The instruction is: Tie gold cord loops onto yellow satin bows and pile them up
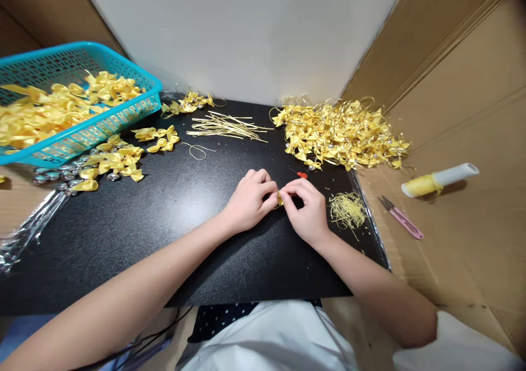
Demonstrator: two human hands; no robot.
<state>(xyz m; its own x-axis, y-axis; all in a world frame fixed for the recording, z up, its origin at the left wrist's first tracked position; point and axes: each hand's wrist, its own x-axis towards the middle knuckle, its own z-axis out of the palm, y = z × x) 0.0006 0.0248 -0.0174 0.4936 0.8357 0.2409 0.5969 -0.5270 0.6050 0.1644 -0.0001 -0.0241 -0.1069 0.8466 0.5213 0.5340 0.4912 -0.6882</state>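
Note:
Both hands meet over the black tabletop (197, 239), fingertips pinched around a small yellow ribbon bow (280, 200). My left hand (251, 200) is closed on the bow's left side, and my right hand (304, 209) pinches it from the right. Most of the bow is hidden behind the fingers. Just beyond my right hand lies a small red object (302, 175). Gold cords (228, 125) are laid out in a loose bundle farther back, with one curled cord (197, 150) in front of them.
A turquoise basket (152, 86) of yellow bows stands at the left. Bows and silver bells (61, 175) lie before it. Back right is a heap of corded bows (341, 132). Cord scraps (348, 211), pink thread snips (400, 220) and a ribbon-wrapped tube (439, 180) lie right.

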